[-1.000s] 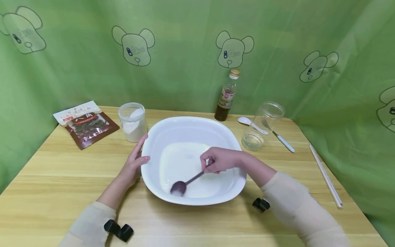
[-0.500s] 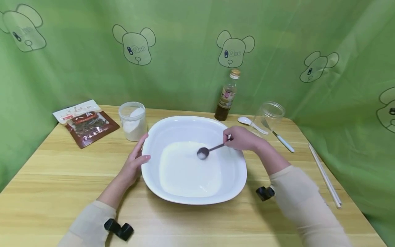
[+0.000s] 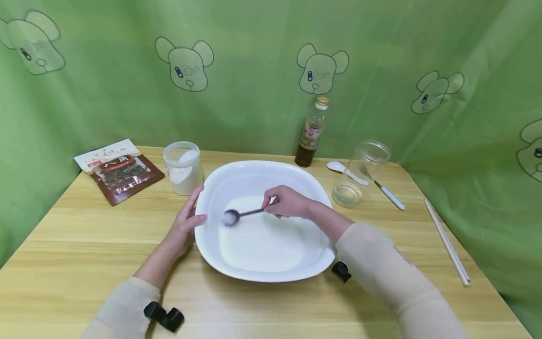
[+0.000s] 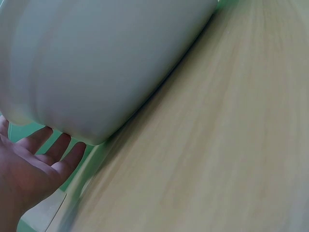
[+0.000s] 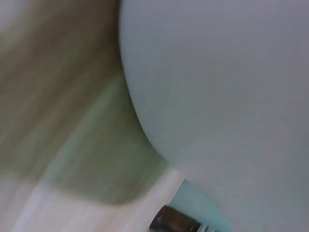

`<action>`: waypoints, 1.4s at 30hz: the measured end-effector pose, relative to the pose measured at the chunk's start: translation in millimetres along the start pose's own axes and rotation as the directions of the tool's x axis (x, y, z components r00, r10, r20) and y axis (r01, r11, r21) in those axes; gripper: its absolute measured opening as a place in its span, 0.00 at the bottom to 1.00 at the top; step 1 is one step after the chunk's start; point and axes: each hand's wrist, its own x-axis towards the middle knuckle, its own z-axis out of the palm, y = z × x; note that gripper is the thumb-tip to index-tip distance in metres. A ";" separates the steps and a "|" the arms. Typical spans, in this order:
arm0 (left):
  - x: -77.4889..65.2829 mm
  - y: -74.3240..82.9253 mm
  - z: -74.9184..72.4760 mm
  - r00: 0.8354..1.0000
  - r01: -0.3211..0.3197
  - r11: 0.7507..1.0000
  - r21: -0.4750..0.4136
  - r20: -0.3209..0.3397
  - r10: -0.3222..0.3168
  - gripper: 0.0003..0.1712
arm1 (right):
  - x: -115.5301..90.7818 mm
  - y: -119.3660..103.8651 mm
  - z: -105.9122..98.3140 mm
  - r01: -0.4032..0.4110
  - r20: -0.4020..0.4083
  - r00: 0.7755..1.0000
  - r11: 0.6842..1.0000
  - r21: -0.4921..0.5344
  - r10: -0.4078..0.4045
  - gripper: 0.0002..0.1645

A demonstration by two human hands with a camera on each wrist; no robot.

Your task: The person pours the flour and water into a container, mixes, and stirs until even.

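Observation:
A large white basin (image 3: 262,278) stands on the table, with glints like liquid on its white bottom. My left hand (image 3: 179,230) rests against its left side, thumb at the rim. In the left wrist view, the fingers (image 4: 58,147) stretch out with their tips at the basin's outer wall. My right hand (image 3: 288,202) reaches over the right rim and pinches the handle of a dark spoon (image 3: 250,213). Its bowl, with something pale in it, is tipped toward the basin's left inner wall. The right wrist view shows the basin's outer wall but not the hand.
Behind the basin stand a tub of white powder (image 3: 183,172) and a dark sauce bottle (image 3: 311,136). A brown food packet (image 3: 123,174) lies back left. At right are a glass jar (image 3: 349,195), a white spoon (image 3: 336,165), a blue-handled knife (image 3: 391,197) and white chopsticks (image 3: 446,242).
The spoon sweeps from the basin's front left up to the right, then back across to the left side, carried by the right hand. The left hand keeps its place at the rim.

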 end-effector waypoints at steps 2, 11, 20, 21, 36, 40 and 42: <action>0.3 -1.2 0.1 1.000 0.004 1.000 0.005 0.001 -0.004 0.42 | -10.3 -0.6 1.5 0.009 0.081 0.997 1.000 0.011 -0.010 0.05; 1.6 -3.7 -2.5 1.000 0.000 1.000 0.019 0.000 0.000 0.41 | -65.8 5.9 -28.8 0.090 0.168 0.984 0.972 -0.215 -0.054 0.06; 3.2 -2.8 -0.9 1.000 0.028 1.000 0.011 -0.003 -0.028 0.42 | -57.5 15.3 -56.4 -0.099 -0.148 0.988 0.927 -0.362 0.048 0.04; 3.3 -3.4 -1.1 1.000 0.031 0.999 0.011 -0.002 -0.031 0.42 | -52.8 17.0 -55.5 -0.116 -0.180 0.982 0.934 -0.337 0.057 0.04; 0.6 -3.7 -0.1 1.000 0.011 1.000 0.010 -0.008 -0.011 0.42 | -21.4 -6.1 -1.5 0.008 0.039 0.999 1.000 -0.021 -0.008 0.01; 1.0 -3.1 -0.6 1.000 0.013 1.000 0.008 -0.006 -0.013 0.42 | -42.2 -5.9 -7.6 0.026 0.103 0.994 0.997 -0.074 -0.018 0.03; 1.3 -3.0 -1.1 1.000 0.015 1.000 0.009 -0.001 -0.015 0.42 | -51.4 -2.5 -15.3 0.009 0.082 0.997 0.995 -0.102 -0.001 0.03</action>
